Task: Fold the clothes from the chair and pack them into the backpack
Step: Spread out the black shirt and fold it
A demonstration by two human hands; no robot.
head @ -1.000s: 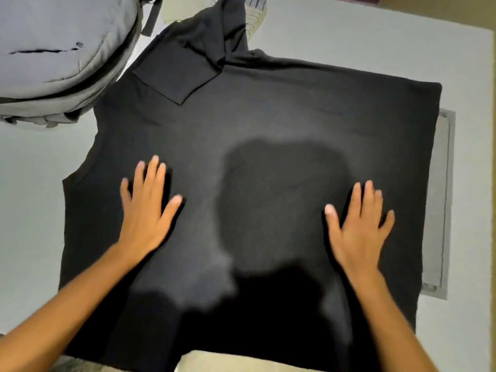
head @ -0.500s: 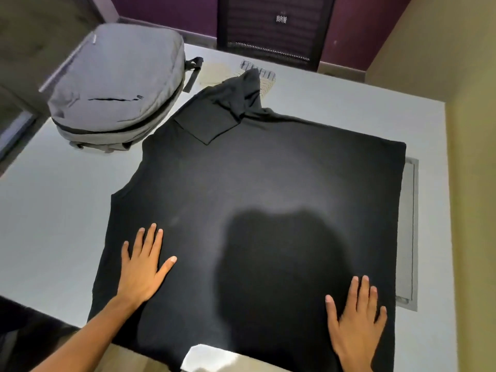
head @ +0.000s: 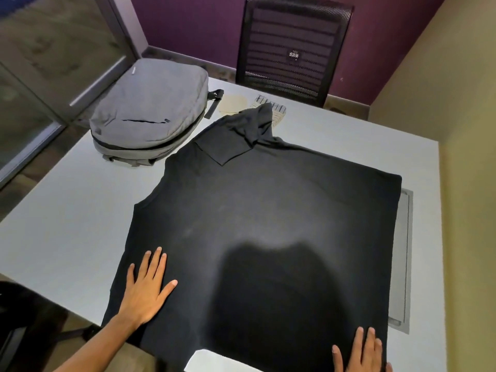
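Observation:
A black shirt (head: 268,210) lies spread flat over the grey table (head: 67,224), one sleeve folded in at its far left corner. My left hand (head: 146,288) rests flat on the shirt's near left edge, fingers straight and spread. At the bottom of the view my right hand (head: 359,353) lies flat on the shirt's near right part, partly cut off by the frame. The grey backpack (head: 153,114) lies on its side at the table's far left, zip shut as far as I can see.
A black mesh chair (head: 292,49) stands behind the table's far edge. A pale cloth (head: 232,103) and a striped cloth (head: 277,114) lie folded between backpack and shirt. A recessed grey panel (head: 404,253) sits along the table's right side. Purple wall behind, glass partition left.
Both hands have slid along the shirt toward its near edge, staying flat. The view has lifted and now takes in the backpack, the chair and the wall.

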